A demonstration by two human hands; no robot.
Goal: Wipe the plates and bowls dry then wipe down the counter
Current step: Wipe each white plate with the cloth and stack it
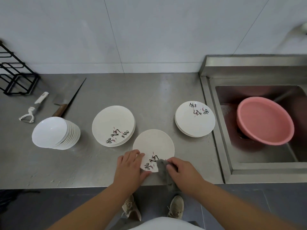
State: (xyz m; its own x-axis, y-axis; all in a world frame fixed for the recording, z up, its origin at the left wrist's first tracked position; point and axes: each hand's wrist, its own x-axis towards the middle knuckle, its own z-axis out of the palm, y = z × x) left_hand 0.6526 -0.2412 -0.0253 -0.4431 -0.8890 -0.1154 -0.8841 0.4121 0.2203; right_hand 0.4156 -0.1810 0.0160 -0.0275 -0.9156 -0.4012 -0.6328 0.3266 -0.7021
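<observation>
- Probably stiff, slippery and breakable, the round white painted plate (153,143) at lower centre is best held by its rim.
- Gripping that rim is the left hand (129,168); the right hand (182,171) pinches a soft grey cloth (164,171).

On the steel counter (149,90), left of the sink (216,113), the left hand (131,168) grips the near rim of a patterned plate (154,145), which seems tilted up off the surface. The right hand (184,173) presses a grey cloth (163,171) to its sink-side edge. A plate stack (195,118) sits just beside the sink, a second stack (113,126) farther from it, and stacked white bowls (54,132) farther still. A pink basin (264,120) leans inside the sink.
</observation>
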